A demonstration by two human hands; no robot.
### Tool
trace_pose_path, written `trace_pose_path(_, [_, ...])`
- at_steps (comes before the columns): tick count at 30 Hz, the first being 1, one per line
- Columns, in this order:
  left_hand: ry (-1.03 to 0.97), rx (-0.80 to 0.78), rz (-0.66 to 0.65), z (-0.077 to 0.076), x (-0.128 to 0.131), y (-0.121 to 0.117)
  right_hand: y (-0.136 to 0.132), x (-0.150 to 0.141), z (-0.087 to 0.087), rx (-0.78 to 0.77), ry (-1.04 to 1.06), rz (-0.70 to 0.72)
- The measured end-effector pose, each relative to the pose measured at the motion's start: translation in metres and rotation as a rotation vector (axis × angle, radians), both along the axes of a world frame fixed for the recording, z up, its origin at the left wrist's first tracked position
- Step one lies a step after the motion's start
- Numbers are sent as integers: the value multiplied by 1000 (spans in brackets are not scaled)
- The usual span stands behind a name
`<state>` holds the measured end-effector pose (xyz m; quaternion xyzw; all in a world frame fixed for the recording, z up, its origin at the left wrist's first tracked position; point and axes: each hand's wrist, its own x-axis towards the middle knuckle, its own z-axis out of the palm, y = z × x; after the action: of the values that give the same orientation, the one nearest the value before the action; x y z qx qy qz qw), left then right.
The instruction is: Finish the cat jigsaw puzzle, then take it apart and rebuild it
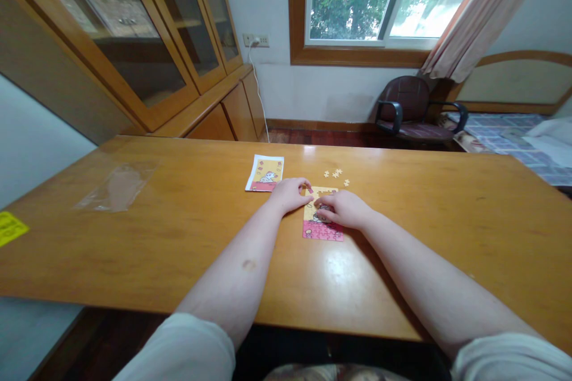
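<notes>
A partly assembled jigsaw puzzle (323, 231), yellow above and pink below with a white cartoon animal, lies flat on the wooden table. My left hand (291, 195) curls round its upper left corner, thumb and fingertips on either side of that corner. From the right, my right hand (347, 209) reaches over the middle, its fingers apart and resting on the picture. Part of the animal is hidden under those fingers. The top edge is jagged. Several loose yellow puzzle pieces (336, 173) lie just beyond it. A reference picture (264, 174) with the same design sits left of the puzzle.
A clear plastic bag (117, 186) lies on the left of the table (201, 238), with a yellow label (12, 228) at the far left edge. Beyond stand a glass-door cabinet (214, 92), an office chair (409, 107) and a bed (504, 137).
</notes>
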<state>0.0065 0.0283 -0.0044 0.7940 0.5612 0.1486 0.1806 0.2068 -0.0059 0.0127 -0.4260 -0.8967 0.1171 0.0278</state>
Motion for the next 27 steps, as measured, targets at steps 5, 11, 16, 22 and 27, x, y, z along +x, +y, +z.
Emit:
trace_pose_path(5, [-7, 5, -25, 1, 0, -1, 0, -1, -1, 2, 12, 6])
trace_pose_path(11, [7, 6, -24, 2, 0, -2, 14, 14, -5, 158, 122, -163])
trace_pose_path(16, [-21, 9, -28, 2, -1, -1, 35, 39, -18, 278, 122, -517])
trace_pose_path(22, [-2, 14, -45, 1, -1, -1, 41, 39, -37, 267, 10, -504])
trace_pose_path(27, [8, 16, -52, 0, 0, -1, 43, 37, -41, 247, 27, -484])
